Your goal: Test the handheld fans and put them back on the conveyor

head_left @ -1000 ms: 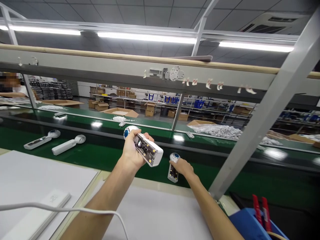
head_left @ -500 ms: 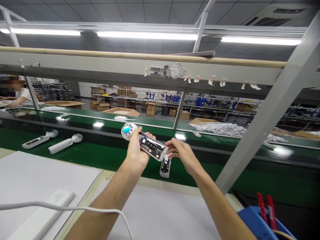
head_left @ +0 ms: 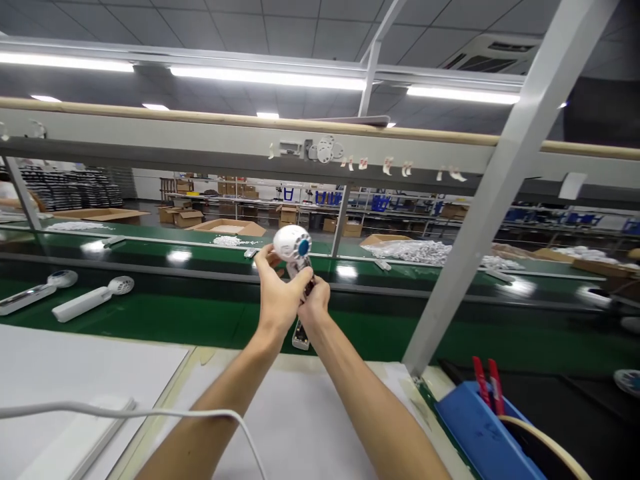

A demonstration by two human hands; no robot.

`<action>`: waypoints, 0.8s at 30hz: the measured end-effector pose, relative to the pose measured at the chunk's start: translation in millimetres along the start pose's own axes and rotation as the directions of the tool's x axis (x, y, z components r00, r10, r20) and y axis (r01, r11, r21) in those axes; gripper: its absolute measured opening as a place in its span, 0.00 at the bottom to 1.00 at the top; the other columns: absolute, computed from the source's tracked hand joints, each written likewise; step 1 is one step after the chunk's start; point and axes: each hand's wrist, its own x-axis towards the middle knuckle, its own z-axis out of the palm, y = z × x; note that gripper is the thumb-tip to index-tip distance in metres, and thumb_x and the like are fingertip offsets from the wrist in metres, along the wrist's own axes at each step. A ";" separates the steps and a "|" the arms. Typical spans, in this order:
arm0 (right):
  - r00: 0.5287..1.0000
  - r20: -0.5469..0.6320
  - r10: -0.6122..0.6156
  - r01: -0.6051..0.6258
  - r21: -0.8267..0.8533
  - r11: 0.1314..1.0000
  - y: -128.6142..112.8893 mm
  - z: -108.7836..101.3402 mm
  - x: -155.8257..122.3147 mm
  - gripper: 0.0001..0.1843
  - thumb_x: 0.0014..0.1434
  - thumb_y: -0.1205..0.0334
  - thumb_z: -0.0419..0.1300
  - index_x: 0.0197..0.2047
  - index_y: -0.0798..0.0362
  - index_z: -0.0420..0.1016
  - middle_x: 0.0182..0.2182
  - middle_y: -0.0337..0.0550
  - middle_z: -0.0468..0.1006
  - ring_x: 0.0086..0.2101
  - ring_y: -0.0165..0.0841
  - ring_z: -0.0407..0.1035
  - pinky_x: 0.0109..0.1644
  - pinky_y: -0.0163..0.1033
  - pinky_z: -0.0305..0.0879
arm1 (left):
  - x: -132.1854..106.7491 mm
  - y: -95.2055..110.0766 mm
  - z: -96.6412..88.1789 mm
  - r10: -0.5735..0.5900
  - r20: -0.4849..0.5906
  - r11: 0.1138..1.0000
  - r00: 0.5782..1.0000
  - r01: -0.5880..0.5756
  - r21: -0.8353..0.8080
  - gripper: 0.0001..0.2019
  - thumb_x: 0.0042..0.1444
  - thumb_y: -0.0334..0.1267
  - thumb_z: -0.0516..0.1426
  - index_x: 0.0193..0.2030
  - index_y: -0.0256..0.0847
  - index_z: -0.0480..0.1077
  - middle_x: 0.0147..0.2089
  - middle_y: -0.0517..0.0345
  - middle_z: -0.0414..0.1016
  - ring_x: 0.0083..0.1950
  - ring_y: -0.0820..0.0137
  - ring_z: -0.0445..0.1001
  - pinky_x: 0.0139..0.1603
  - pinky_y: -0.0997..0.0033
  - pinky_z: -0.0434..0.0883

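Observation:
Both my hands hold one small hand-held fan (head_left: 293,244) upright in front of me, its round white head with a blue centre on top. My left hand (head_left: 278,293) wraps the handle from the left, fingers closed. My right hand (head_left: 314,308) grips the lower handle from the right, fingers closed. Just below my hands, a second fan unit (head_left: 301,337) with an uncovered handle lies on the green conveyor belt (head_left: 200,320).
Two more white fans (head_left: 93,299) lie on the belt at far left. A white cable (head_left: 150,417) crosses the white work surface (head_left: 75,373). A blue bin (head_left: 480,427) with red-handled tools sits at lower right. A slanted grey frame post (head_left: 470,220) stands right of my hands.
My right hand left the fan lying on the belt and came up to the held fan's handle. The held fan turned from lying sideways to upright. The camera view shifted right.

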 end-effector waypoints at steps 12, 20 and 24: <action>0.871 -0.403 0.282 -0.329 -0.051 0.943 17.2 -106.5 3.8 0.18 0.70 0.56 0.43 0.29 0.53 0.59 0.15 0.33 0.61 0.14 0.23 0.55 0.16 0.26 0.50 | 20.7 15.1 -18.9 0.009 0.062 0.998 0.998 -0.013 0.065 0.16 0.49 0.38 0.61 0.45 0.40 0.68 0.51 0.50 0.71 0.57 0.61 0.69 0.57 0.58 0.67; 0.939 -0.326 0.107 -0.325 -0.744 0.584 28.8 -124.0 -31.9 0.13 0.62 0.64 0.58 0.26 0.54 0.64 0.21 0.45 0.72 0.24 0.40 0.73 0.29 0.41 0.68 | 27.5 18.4 -28.7 0.002 0.082 1.000 0.997 -0.004 0.028 0.17 0.49 0.43 0.62 0.46 0.42 0.69 0.49 0.52 0.71 0.55 0.60 0.69 0.54 0.57 0.69; 0.988 -0.117 -0.100 -0.074 -0.931 0.357 -41.3 -88.4 -49.5 0.07 0.51 0.73 0.64 0.26 0.56 0.70 0.39 0.60 0.78 0.48 0.56 0.72 0.54 0.57 0.64 | 29.2 23.8 -31.9 -0.001 0.098 1.000 0.995 0.001 0.001 0.18 0.50 0.45 0.62 0.47 0.42 0.69 0.48 0.54 0.72 0.53 0.61 0.70 0.50 0.60 0.71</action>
